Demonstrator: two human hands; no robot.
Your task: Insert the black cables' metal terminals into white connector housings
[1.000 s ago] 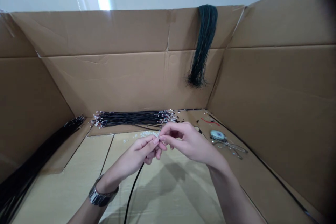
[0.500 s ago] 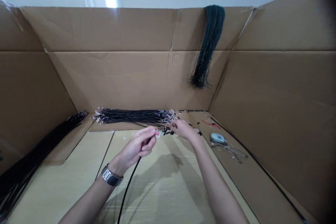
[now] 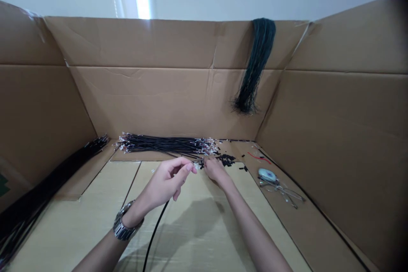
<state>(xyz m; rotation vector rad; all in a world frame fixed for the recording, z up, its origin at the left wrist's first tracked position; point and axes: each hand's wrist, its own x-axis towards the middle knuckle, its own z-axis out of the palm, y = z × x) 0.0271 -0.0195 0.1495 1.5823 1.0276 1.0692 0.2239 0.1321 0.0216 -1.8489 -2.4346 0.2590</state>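
My left hand [image 3: 172, 178], with a metal watch on its wrist, is closed in a pinch near the table's middle. A black cable [image 3: 155, 231] runs from beneath it toward the bottom edge; the cable's tip is hidden by the fingers. White connector bits [image 3: 197, 165] lie just past the fingertips. My right hand [image 3: 216, 170] reaches down beside a pile of short black tube pieces [image 3: 227, 160], its fingers drawn together. Whatever they hold is too small to make out. Behind both hands lies a bundle of black cables [image 3: 162, 143] with white-tipped ends.
Cardboard walls [image 3: 143, 97] enclose the table. More black cables [image 3: 54, 178] lie at left. A dark green bundle of thin wires [image 3: 258, 59] hangs over the back wall. At right are a red wire [image 3: 260, 158], a pale blue oval object [image 3: 267, 175] and eyeglasses [image 3: 285, 191].
My right hand has moved slightly left and down, uncovering more black pieces. My left hand has turned, fingers bent differently, with the cable still under it. The view has tilted slightly upward.
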